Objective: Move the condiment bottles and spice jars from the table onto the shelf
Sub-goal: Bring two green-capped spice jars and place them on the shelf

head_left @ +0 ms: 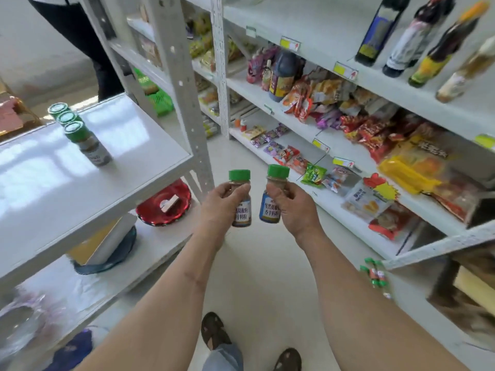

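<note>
- While both hands hang over the aisle floor, the left hand (223, 200) is wrapped round one green-capped spice jar (241, 199) and the right hand (290, 203) round a second jar (273, 195), both upright.
- This looks like the carrying step.
- Three matching jars (80, 132) stand in a row on the white shelf (120, 167) to the left.
- Next, I judge, swing left and set both down upright beside that row.

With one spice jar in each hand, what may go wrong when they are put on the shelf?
The three jars already on the white shelf stand close in a row; a careless placement might topple them. Both the left hand and right hand are full, so neither could catch a slipping jar.
</note>
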